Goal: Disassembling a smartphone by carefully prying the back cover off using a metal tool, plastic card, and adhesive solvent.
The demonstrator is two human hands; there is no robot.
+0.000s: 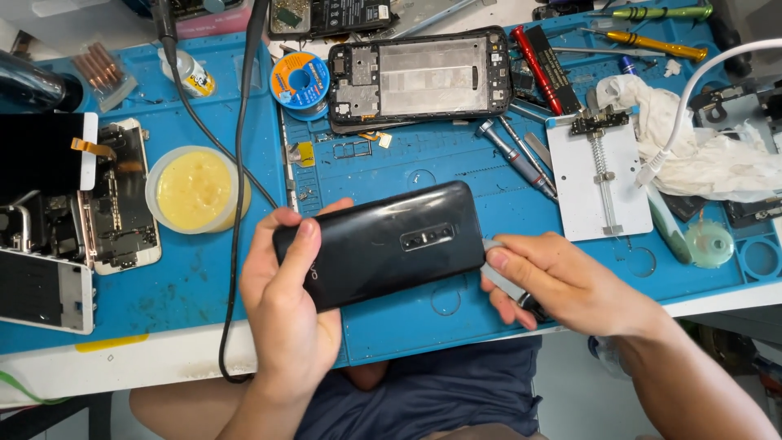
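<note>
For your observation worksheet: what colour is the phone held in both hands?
Glossy black phone, back facing up, seen in the head view.

**Gloss, rubber and bare metal**

The black phone (383,243) has a smooth, glossy back that throws soft reflections. The blue mat (195,285) under it looks like matt rubber — scuffed and stained in places. The opened phone frame (420,78) shows dull grey metal inside a black plastic rim. The white holder plate (599,183) is matt, with a bright metal spring. The white cloth (700,147) is crumpled and soft. The round tub (195,189) holds waxy yellow paste — slightly shiny.
</note>
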